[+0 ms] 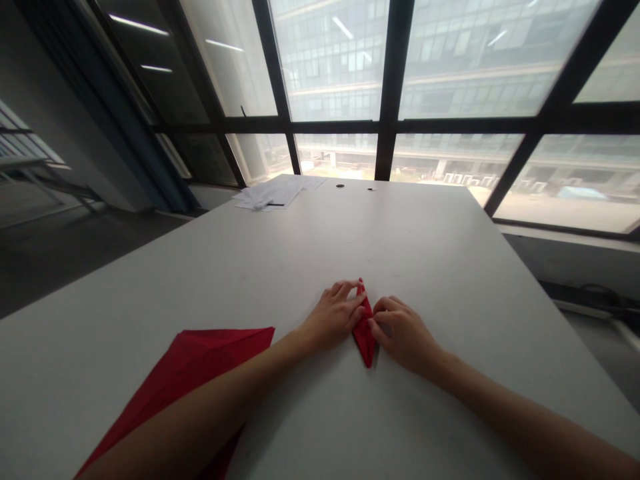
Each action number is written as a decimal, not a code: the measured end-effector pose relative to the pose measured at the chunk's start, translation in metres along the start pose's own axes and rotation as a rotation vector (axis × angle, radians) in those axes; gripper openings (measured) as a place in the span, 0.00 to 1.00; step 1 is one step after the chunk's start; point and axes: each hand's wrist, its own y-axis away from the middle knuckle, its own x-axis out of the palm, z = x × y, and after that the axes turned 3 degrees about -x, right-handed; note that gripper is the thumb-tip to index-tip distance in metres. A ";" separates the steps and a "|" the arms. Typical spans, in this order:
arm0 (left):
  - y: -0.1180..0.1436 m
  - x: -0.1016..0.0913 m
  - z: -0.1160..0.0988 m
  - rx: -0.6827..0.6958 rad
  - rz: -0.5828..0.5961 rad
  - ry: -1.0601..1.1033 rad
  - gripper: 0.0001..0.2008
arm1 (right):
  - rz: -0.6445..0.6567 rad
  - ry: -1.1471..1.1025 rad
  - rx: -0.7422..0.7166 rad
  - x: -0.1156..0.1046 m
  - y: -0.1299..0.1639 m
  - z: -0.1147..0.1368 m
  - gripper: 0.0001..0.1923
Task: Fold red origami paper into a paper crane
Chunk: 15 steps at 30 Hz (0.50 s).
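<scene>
A small folded red paper piece [365, 339], narrow and pointed at both ends, lies on the white table [430, 253]. My left hand [334, 315] presses on its left side, fingers curled over its upper tip. My right hand [403, 333] pinches its right edge with fingertips together. Both hands touch the paper, which lies flat between them. Part of the paper is hidden under my fingers.
A larger creased red paper sheet [200, 363] lies at the near left, partly under my left forearm. A stack of white papers [275, 193] sits at the far left edge. Two small dark holes [341, 186] mark the table's far end. Large windows stand beyond.
</scene>
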 end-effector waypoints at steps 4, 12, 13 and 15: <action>0.001 -0.002 -0.001 -0.009 0.023 0.013 0.20 | 0.022 -0.075 -0.012 -0.001 -0.001 -0.003 0.16; 0.003 0.000 -0.002 0.063 0.004 0.047 0.22 | -0.105 0.012 0.028 -0.012 -0.015 -0.037 0.14; 0.003 0.000 -0.003 0.078 0.004 0.042 0.22 | -0.079 0.053 0.015 -0.012 -0.016 -0.041 0.14; 0.003 0.000 -0.005 0.101 0.007 0.032 0.20 | -0.018 0.118 0.001 -0.011 -0.015 -0.046 0.15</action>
